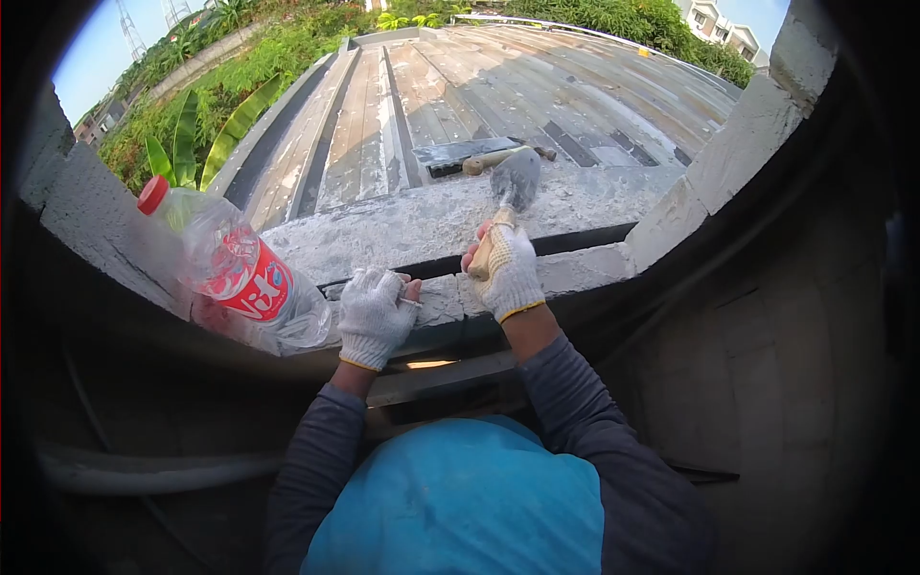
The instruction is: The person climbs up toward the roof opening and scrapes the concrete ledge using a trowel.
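Note:
My right hand [508, 273], in a white knit glove with a yellow hem, is closed round the wooden handle of a trowel [517, 179]. The trowel's grey, mortar-smeared blade points up and away from me, over the rough ledge outside. My left hand [374, 311], gloved alike with bare fingertips, rests on the block sill [441, 300] with its fingers curled in; nothing shows in it. Left of that hand, a clear plastic bottle [257, 283] with a red cap and red label leans on the sill.
A flat metal-bladed tool [465, 151] and a wooden-handled tool [494, 161] lie on the ledge beyond the trowel. Past them stretches a ribbed roof [431, 96]. Light block walls [714, 168] frame the opening on both sides. A dark gap runs behind the sill.

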The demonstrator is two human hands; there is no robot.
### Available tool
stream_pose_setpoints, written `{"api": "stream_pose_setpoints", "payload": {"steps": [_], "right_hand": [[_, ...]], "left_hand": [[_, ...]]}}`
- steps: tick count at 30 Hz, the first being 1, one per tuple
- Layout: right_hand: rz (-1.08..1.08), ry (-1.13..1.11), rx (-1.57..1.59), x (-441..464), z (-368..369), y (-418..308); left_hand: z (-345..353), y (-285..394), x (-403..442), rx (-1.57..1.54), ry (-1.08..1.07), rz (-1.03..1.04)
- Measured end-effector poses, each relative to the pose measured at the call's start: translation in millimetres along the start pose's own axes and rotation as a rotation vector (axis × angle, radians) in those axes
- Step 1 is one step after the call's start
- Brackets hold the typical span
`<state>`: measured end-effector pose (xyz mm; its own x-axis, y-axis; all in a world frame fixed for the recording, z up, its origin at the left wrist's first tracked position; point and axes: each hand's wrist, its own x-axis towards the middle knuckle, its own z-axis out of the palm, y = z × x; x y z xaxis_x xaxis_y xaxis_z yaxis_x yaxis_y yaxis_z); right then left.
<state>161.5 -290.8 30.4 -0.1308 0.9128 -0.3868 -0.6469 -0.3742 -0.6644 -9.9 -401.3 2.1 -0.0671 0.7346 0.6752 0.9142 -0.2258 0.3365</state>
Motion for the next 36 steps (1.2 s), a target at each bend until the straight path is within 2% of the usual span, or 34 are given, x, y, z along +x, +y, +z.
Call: {"api": "stream_pose_setpoints", "payload": {"steps": [2,5,8,9,12,13,14,16,18,20,21,24,25,28,29,32,34,36], "right_hand": [[0.014,-0.054,0.053,-1,6,4],[-0.019,-0.317,-0.131,-17,10,8],[0.031,-0.325,-0.037,-2,-7,7],[0.071,-0.033,0.0,3,-2,3],[-0.035,0.022,0.068,3,3,-2],[0.045,-0.112,0.192,0,-1,-2],[0.045,-0.098,0.197,-4,-3,-1],[0.062,-0.305,-0.086,-9,1,1],[0.09,-0.349,-0.104,-8,-6,2],[0.048,-0.105,-0.062,-2,-12,1],[0.0,0.127,-0.069,-6,-2,-2],[0.049,0.055,0.12,-4,-3,-10],[0.058,-0.072,0.046,-7,-6,-13],[-0.021,-0.046,-0.06,-16,-9,-18],[0.005,0.077,0.101,-2,-16,-17],[-0.048,0.042,0.167,12,-19,-19],[-0.019,0.135,0.165,3,1,-26],[-0.029,-0.155,-0.022,8,5,-32]], "left_hand": [[2,-1,3,0.002,-0.003,0.015],[2,1,0,0.008,-0.023,-0.003],[0,-1,-1,-0.002,0.001,0.004],[-1,1,0,0.007,0.0,-0.003],[-1,2,2,0.017,-0.007,-0.001],[-1,2,2,0.025,-0.013,0.003],[0,3,0,0.018,-0.026,0.006],[2,1,0,-0.001,-0.025,-0.023],[1,1,0,0.0,-0.012,-0.013],[-1,0,1,0.006,0.011,-0.009],[-2,1,3,0.014,0.011,-0.01],[0,0,4,0.001,-0.005,0.001],[0,1,2,-0.01,-0.012,0.008],[1,1,0,-0.017,-0.017,-0.015],[0,1,0,-0.014,-0.01,-0.019],[0,1,1,-0.024,0.008,-0.007],[0,1,1,-0.016,-0.012,0.004],[-1,2,2,-0.021,-0.017,0.0]]}}
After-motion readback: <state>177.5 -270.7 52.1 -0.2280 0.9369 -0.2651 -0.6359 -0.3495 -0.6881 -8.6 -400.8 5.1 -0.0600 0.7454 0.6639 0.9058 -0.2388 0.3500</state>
